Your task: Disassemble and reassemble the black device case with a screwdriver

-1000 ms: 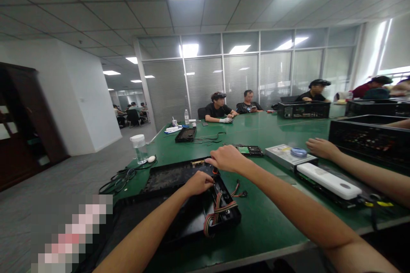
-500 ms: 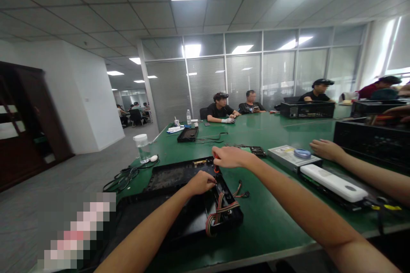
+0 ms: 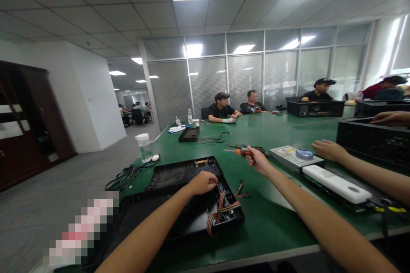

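Observation:
A black computer case [image 3: 179, 217] lies open on the green table [image 3: 272, 226], with striped ribbon wires [image 3: 221, 209] looped over its right edge. My left hand [image 3: 203, 182] is closed at the inner right side of the case, fingertips pinched together; whatever they hold is too small to make out. To the right, above the table, my right hand [image 3: 259, 160] grips a screwdriver [image 3: 244, 152] with an orange and black handle. Its thin shaft points left, away from the case. Behind that hand lies a small dark circuit part [image 3: 261, 150].
Right of my arm stand a metal drive [image 3: 288, 155] with a blue round tin [image 3: 304, 154] on it and a white device [image 3: 336, 183]. A co-worker's hand [image 3: 326, 150] rests beside them. A lidded jar [image 3: 144, 149] and black cable [image 3: 123, 178] are at left.
My right hand has lifted the screwdriver from the case and swung it right, turning it from upright to roughly level. My left hand stays at the case.

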`<state>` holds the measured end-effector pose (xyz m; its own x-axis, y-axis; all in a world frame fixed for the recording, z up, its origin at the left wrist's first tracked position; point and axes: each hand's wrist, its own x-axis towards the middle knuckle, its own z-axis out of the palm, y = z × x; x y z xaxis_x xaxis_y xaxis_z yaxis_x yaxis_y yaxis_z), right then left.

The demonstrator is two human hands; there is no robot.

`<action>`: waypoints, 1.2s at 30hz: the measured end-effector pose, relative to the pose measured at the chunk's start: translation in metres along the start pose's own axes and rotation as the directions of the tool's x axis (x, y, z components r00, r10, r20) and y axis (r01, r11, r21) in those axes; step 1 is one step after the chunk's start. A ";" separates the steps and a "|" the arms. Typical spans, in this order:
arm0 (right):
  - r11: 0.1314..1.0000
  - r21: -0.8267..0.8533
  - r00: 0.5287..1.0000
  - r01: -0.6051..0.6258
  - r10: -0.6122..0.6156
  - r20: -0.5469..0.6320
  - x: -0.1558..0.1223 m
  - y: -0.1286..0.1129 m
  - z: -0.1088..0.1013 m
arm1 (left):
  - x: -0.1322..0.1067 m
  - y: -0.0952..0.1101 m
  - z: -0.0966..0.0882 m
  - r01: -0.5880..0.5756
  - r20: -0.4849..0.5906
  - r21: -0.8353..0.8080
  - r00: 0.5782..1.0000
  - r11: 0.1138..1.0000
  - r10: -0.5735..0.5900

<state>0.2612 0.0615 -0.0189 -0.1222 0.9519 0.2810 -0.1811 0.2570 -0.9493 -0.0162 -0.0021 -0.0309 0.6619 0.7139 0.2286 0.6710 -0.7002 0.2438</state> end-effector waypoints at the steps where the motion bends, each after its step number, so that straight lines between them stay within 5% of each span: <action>1: 0.993 0.114 0.998 -0.033 0.040 -0.056 0.001 0.007 -0.001 | 0.000 0.001 0.000 -0.005 0.005 0.000 1.000 1.000 0.005; 5: 0.940 0.308 0.989 -0.147 0.151 0.013 -0.003 0.021 0.019 | -0.002 0.003 -0.002 -0.070 -0.039 0.028 0.997 0.997 0.071; 9: 0.946 0.300 0.982 -0.124 0.074 0.174 -0.015 0.023 0.043 | -0.003 0.007 -0.021 -0.056 -0.122 0.015 0.991 0.998 0.058; 11: 0.978 0.204 0.979 -0.050 0.008 0.202 -0.020 0.020 0.049 | -0.004 0.006 -0.037 -0.006 -0.054 -0.045 0.999 0.999 0.003; 13: 0.998 0.003 0.966 0.059 -0.058 0.251 -0.025 0.012 0.053 | -0.008 0.001 -0.051 0.093 0.147 -0.125 0.986 0.988 -0.074; 16: 0.866 -0.381 0.904 0.323 -0.163 0.395 -0.041 -0.011 0.061 | -0.019 -0.013 -0.061 0.351 0.511 -0.161 0.829 0.922 -0.226; 18: 0.672 -0.524 0.805 0.524 -0.188 0.563 -0.059 -0.029 0.070 | -0.028 -0.021 -0.060 0.480 0.622 -0.133 0.722 0.867 -0.304; 19: 0.586 -0.531 0.727 0.612 -0.152 0.670 -0.071 -0.037 0.073 | -0.032 -0.024 -0.059 0.508 0.637 -0.130 0.701 0.851 -0.321; 21: 0.468 -0.502 0.590 0.727 -0.050 0.806 -0.096 -0.048 0.078 | -0.040 -0.027 -0.060 0.505 0.621 -0.146 0.716 0.851 -0.318; 23: 0.386 -0.507 0.538 0.771 0.032 0.842 -0.121 -0.049 0.078 | -0.045 -0.029 -0.064 0.465 0.569 -0.138 0.760 0.875 -0.314; 28: 0.238 -0.598 0.604 0.765 0.054 0.795 -0.155 -0.034 0.067 | -0.048 -0.049 -0.081 0.293 0.177 0.050 0.938 0.955 -0.297; 30: 0.232 -0.594 0.601 0.770 0.048 0.798 -0.159 -0.032 0.064 | -0.049 -0.063 -0.078 0.273 0.088 0.096 0.956 0.957 -0.281; 36: 0.243 -0.611 0.625 0.754 0.024 0.780 -0.173 -0.038 0.059 | -0.053 -0.092 -0.055 0.233 0.285 0.094 0.925 0.968 -0.250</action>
<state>0.2318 -0.1228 -0.0237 -0.8421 0.4707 0.2631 0.4602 0.8817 -0.1046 -0.1311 0.0250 -0.0138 0.5399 0.8334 -0.1182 0.8349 -0.5125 0.2007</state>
